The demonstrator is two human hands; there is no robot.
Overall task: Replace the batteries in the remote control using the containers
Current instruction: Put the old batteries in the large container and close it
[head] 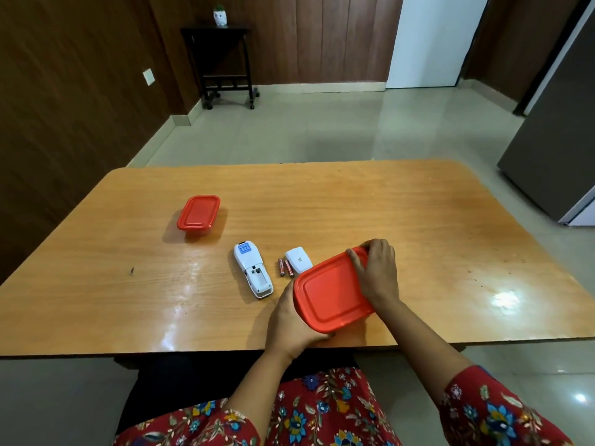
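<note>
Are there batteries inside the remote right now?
No. The remote lies face down, its compartment open and empty; two batteries lie beside it.

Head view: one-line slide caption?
Both hands grip a red-lidded plastic container beside the opened white remote and two loose batteries.

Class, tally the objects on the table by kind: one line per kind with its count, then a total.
Red containers: 2 — one held by both hands, one at the far left
Remote: 1
Battery cover: 1
Batteries: 2
Total: 6
</note>
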